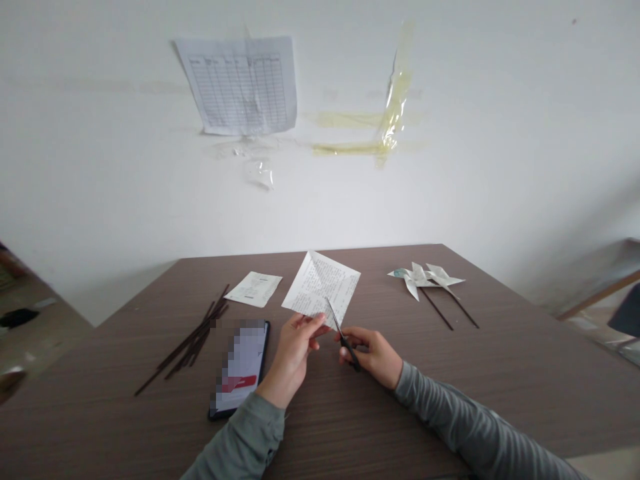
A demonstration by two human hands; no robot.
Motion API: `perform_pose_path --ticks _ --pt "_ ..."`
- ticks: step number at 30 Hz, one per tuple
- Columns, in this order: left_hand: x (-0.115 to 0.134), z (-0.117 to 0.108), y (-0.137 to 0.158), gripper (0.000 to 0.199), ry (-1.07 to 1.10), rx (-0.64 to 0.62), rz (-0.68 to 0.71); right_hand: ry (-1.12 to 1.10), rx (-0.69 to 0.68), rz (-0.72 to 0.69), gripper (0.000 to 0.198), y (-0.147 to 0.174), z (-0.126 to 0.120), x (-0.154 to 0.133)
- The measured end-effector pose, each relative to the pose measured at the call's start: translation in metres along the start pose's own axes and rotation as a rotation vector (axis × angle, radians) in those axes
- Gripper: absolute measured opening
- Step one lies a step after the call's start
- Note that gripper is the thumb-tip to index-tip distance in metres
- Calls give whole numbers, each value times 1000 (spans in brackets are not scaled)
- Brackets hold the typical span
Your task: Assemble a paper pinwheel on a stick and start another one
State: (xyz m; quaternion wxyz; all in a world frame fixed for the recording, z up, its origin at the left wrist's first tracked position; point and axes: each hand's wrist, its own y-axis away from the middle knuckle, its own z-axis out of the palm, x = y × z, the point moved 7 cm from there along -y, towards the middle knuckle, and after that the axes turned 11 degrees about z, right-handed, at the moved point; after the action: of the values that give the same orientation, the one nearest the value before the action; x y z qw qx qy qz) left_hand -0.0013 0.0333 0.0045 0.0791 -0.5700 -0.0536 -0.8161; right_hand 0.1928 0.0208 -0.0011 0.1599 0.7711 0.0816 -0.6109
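Observation:
My left hand (295, 350) pinches the near corner of a folded square of written paper (323, 288) and holds it up over the brown table (500, 373). In my right hand (373, 353) is a pair of black-handled scissors (343, 335), blades pointing up and cutting into the paper's lower edge near my left fingers. Both arms wear grey sleeves.
A phone (241, 368) lies face up left of my left hand. A bundle of thin dark sticks (193, 340) lies further left, and a small paper slip (254, 289) behind it. Two paper pinwheels on sticks (430, 283) lie at the right. A printed sheet (241, 85) hangs on the wall.

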Motion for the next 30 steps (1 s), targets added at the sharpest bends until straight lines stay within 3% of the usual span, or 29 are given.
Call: perform_pose_path --ticks 14,19,25,30 --pt "0 2 1 46 13 1 0 17 7 1 60 1 1 -2" --pt "0 2 1 45 28 11 -2 8 12 -5 53 0 1 0" --pt "-1 2 1 49 23 2 -1 -9 -14 -20 63 -3 3 2" --pt "-1 1 0 51 32 2 -1 20 4 -1 55 -1 1 2"
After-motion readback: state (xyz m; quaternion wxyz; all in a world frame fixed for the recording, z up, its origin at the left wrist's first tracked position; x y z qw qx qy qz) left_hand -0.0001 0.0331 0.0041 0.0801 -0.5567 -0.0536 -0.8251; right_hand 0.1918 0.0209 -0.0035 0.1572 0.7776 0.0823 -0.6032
